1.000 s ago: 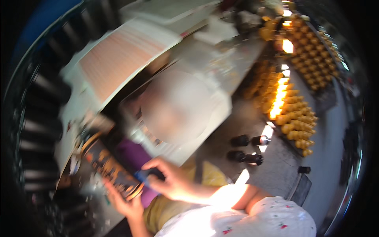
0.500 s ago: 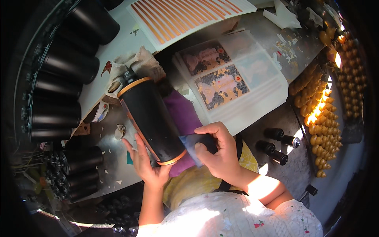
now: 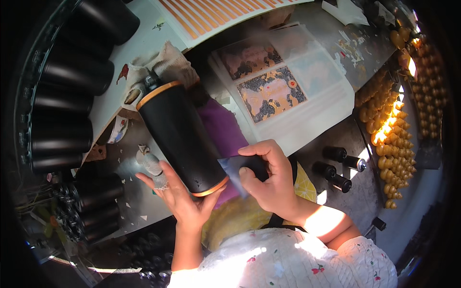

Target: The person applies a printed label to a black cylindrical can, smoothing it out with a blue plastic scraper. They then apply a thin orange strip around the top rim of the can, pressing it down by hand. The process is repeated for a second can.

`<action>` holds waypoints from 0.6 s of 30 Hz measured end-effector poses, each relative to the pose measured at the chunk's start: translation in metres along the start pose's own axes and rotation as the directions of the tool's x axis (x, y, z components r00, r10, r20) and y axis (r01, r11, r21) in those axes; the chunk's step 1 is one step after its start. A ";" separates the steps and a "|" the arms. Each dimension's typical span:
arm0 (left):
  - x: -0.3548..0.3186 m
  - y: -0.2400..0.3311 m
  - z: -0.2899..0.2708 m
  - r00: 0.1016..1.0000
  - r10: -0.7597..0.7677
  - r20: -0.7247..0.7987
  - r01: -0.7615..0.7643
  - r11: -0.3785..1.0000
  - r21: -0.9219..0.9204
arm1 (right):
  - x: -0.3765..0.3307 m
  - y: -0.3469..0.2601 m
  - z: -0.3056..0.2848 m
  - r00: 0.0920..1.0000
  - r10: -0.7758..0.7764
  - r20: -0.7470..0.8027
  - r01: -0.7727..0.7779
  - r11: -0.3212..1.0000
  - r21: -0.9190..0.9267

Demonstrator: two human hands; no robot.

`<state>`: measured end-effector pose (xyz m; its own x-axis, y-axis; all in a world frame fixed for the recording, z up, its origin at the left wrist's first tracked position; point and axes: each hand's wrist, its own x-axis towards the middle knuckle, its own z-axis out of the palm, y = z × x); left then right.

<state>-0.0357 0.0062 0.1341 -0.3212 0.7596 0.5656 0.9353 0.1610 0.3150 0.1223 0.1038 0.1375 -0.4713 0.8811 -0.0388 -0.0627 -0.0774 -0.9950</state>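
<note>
I have the black cylinder [image 3: 180, 137] in front of me, tilted, its far end up by a crumpled pale cloth [image 3: 168, 65] and its near end at my palm. My left hand [image 3: 185, 201] is spread wide beneath that near end, supporting it rather than closing around it. My right hand [image 3: 271, 185] is pinched around a dark scraper [image 3: 257, 166], whose blue edge [image 3: 231, 169] meets the cylinder's right side (whether it presses or just hovers there, I cannot tell).

As for how far along things are, both ends already carry copper bands [image 3: 214, 187]. Between them, the face turned up is plain black, with only a few small marks near the lower band. The underside is hidden from me, so I judge only this upper face as undecorated.

Beyond the purple cloth [image 3: 221, 127], a patterned sheet [image 3: 271, 93] lies on the bench [image 3: 139, 211] side, among translucent sheets [image 3: 312, 122], and a sheet of copper stripes [image 3: 206, 14] lies farther off. More black cylinders [image 3: 62, 134] stand along my left, plain where I see them.
</note>
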 end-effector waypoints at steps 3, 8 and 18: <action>0.002 -0.002 -0.008 0.988 -0.015 0.151 0.002 0.996 0.090 | 0.003 -0.001 -0.003 0.998 -0.006 0.057 0.007 1.000 -0.016; -0.022 -0.030 -0.007 0.957 -0.043 0.287 0.068 0.995 -0.078 | 0.002 0.002 -0.003 0.991 -0.124 0.047 0.127 0.990 -0.066; -0.012 -0.020 0.005 0.997 -0.035 0.070 0.044 0.990 -0.131 | 0.005 -0.011 -0.008 0.999 -0.045 0.002 0.045 0.984 -0.174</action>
<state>-0.0501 -0.0031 0.1173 -0.3430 0.7957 0.4993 0.8928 0.1108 0.4366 0.1279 0.1133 0.1479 -0.4701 0.8826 0.0062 0.0706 0.0446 -0.9965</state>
